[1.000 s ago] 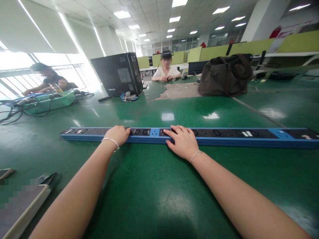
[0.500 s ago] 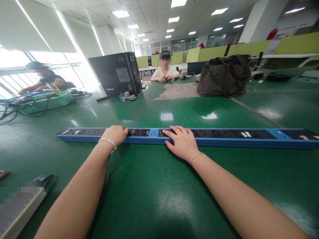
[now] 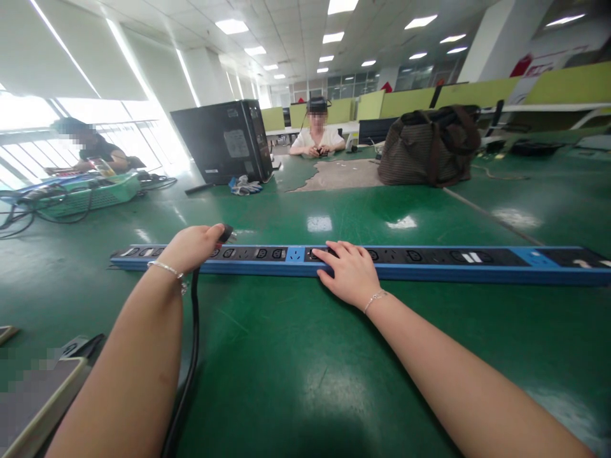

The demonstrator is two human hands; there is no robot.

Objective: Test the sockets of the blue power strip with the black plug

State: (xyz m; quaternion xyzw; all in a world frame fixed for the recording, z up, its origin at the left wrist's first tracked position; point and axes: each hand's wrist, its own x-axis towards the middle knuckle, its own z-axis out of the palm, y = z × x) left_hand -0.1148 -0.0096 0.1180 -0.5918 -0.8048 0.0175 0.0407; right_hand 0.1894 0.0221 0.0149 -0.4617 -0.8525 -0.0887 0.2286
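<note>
A long blue power strip (image 3: 267, 270) with black and blue socket sections lies across the green table. My left hand (image 3: 193, 247) is closed on a black power plug (image 3: 226, 233), whose metal prongs point to the right, above the left part of the strip. From under that hand a black cable (image 3: 195, 318) hangs down towards me. My right hand (image 3: 351, 272) rests on the strip just right of its blue middle socket (image 3: 295, 254), fingers spread over the black face and the thumb at the front edge.
Behind the strip stand a black computer case (image 3: 224, 143), a pair of gloves (image 3: 245, 185) and a brown bag (image 3: 429, 146). A green basket (image 3: 90, 197) with cables is at the left. A device with a pale edge (image 3: 42, 407) lies near left. Two people sit across the table.
My left hand has lifted off the strip and moved left, bringing the plug and its prongs into sight. My right hand has stayed in place.
</note>
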